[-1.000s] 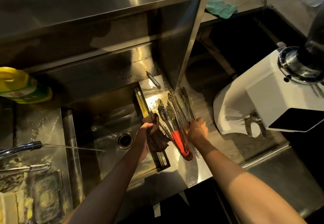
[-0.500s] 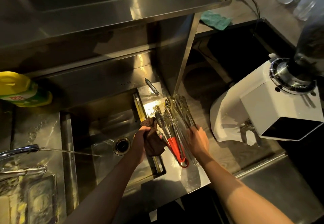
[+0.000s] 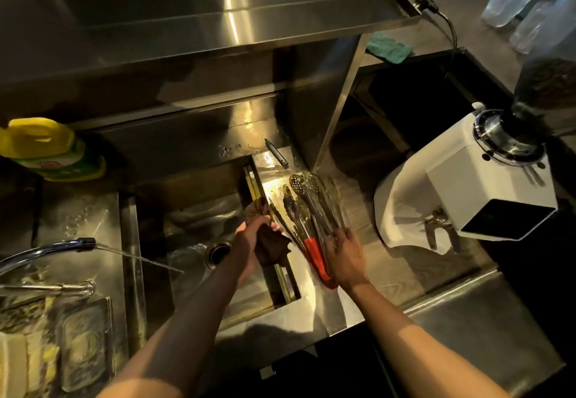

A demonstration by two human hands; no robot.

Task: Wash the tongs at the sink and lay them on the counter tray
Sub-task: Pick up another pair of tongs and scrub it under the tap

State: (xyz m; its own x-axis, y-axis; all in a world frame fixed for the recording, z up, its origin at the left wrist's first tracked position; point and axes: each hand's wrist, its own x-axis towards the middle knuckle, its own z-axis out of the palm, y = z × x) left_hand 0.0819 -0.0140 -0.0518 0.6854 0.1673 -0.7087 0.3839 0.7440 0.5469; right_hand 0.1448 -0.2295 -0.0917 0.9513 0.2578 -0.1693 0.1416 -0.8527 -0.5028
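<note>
Nearest, left hand (image 3: pixel 249 243) curled tight around a dark cloth (image 3: pixel 270 247) at the sink (image 3: pixel 199 226) edge, right hand (image 3: pixel 344 259) beside it with fingers loosely spread on the tongs (image 3: pixel 307 210) lying bunched on a clear tray (image 3: pixel 338 201) on the counter (image 3: pixel 383 260), white grinder (image 3: pixel 461 192) farther right.

Several metal tongs (image 3: pixel 307 207) are lying bunched side by side on the wet steel tabletop (image 3: pixel 314 307) just right of the sink (image 3: pixel 199 226), their perforated spoon-like tips pointing away from the person. One pair is showing a red-coated handle (image 3: pixel 315 256) at the near end. The clear tray (image 3: pixel 338 198) under them is showing only faintly, its edges hard to tell.
</note>
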